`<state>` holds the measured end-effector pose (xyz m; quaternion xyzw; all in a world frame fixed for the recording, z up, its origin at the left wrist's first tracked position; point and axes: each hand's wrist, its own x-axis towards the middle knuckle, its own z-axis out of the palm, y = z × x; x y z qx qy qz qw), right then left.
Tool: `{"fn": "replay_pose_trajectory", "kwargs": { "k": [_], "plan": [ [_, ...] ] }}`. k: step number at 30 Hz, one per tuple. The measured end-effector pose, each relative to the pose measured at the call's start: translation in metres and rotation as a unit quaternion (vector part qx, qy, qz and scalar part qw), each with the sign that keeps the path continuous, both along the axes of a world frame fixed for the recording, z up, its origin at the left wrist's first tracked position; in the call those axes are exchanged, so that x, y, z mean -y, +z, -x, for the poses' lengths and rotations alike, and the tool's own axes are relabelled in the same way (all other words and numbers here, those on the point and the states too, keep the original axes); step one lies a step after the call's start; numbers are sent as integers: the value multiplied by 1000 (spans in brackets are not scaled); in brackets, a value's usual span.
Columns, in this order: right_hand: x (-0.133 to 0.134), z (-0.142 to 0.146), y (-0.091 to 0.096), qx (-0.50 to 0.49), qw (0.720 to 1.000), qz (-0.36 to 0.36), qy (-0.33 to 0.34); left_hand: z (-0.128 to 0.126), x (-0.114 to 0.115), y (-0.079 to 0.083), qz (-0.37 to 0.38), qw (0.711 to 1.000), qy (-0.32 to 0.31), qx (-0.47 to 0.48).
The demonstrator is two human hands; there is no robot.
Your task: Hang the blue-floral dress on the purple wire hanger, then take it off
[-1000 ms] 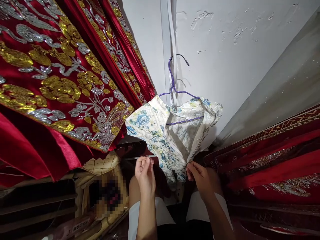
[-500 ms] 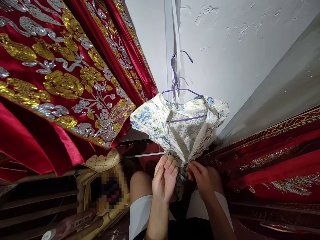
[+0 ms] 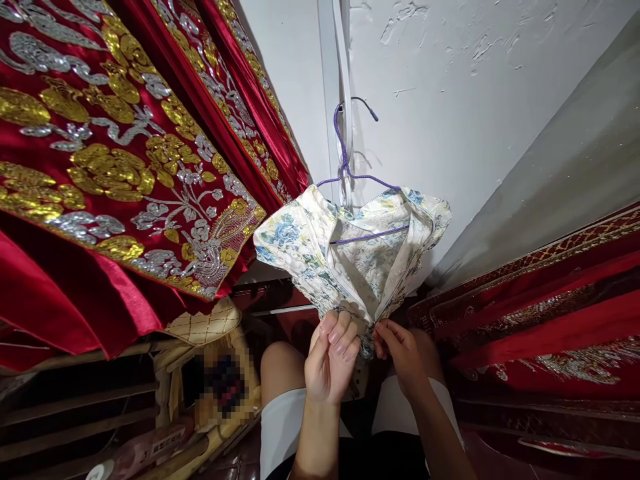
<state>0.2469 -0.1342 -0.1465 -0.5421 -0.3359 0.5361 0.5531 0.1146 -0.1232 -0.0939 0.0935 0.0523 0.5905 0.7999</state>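
A white garment with blue and yellow flowers [image 3: 295,243] hangs in front of me on a purple wire hanger [image 3: 344,150]. Its front lies open in a deep V that narrows toward my hands. At the bottom of that V, my right hand [image 3: 403,350] pinches the garment's edge between thumb and fingers. My left hand [image 3: 333,357] is beside it on the left, palm up, fingers curled in and thumb pressed to them. Whatever the left fingers hold, if anything, is too small or hidden to make out.
Red cloth with gold and silver sequins [image 3: 113,170] hangs on the left. Below it stands a bamboo seat [image 3: 165,380] with a pinkish bottle [image 3: 145,450]. A white strap [image 3: 345,60] runs down the white wall [image 3: 450,100]. More red decorated fabric [image 3: 560,333] is at right.
The view has shifted slightly, so the garment and hanger appear a little further left. Both hands keep nearly the same grip and place.
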Motion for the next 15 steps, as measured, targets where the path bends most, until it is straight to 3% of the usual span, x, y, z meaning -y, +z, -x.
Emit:
{"fn": "replay_pose_trajectory", "kwargs": {
  "k": [10,15],
  "plan": [
    [-6,7,13,2,999,6,32,16,-21,-27,49,991,69,-100],
    [-7,16,23,-1,999,3,51,19,-28,-44,28,982,74,-172]
  ]
}}
